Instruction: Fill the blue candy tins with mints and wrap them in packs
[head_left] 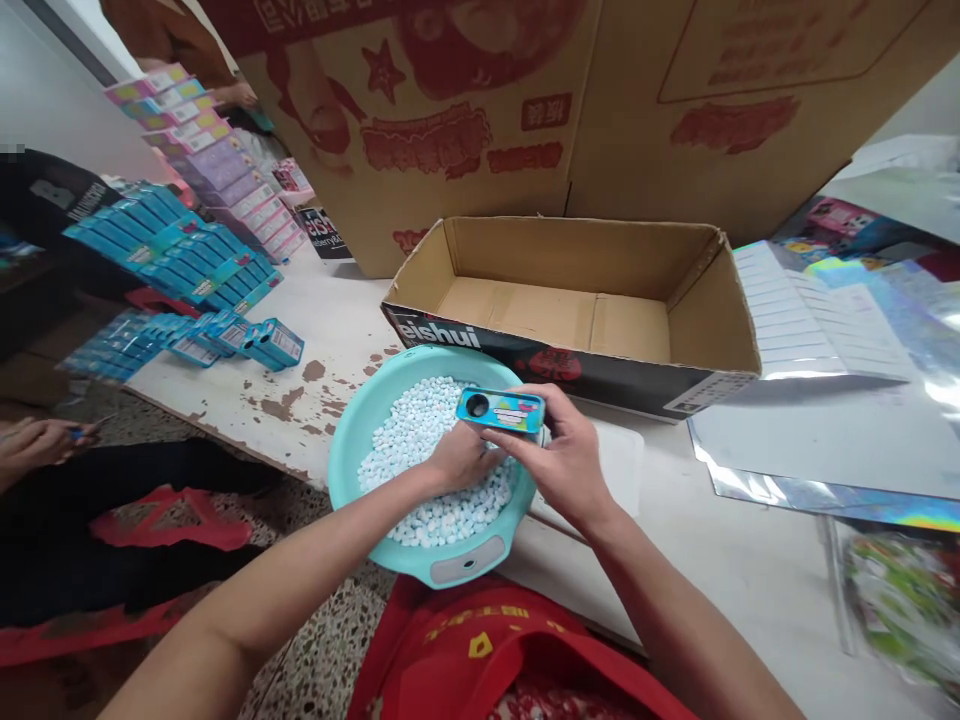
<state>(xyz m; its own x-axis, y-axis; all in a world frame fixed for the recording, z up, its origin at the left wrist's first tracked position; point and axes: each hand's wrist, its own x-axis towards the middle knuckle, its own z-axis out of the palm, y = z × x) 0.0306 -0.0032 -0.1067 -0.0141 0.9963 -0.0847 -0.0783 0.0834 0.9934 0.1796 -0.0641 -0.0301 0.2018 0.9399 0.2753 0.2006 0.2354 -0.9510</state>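
Note:
My right hand (564, 455) is closed around a small blue box (501, 411), tilted so its printed face with a round dark hole shows. It holds the box above a mint-green round basin (349, 440). Many small white candy-like pieces (420, 420) fill the basin's bottom. My left hand (461, 457) is down among these pieces, just below the box, its fingers curled together. Whatever is between those fingers is hidden. Behind the basin stands an open, shallow cardboard box (547, 310) with a black printed front.
A tall brown carton (465, 120) rises behind. Stacked blue boxes (202, 260) and pink and purple boxes (217, 160) stand to the left. Shiny sheets (810, 430) and a plastic bag (907, 600) lie right. A co-worker's hands (37, 445) show at far left.

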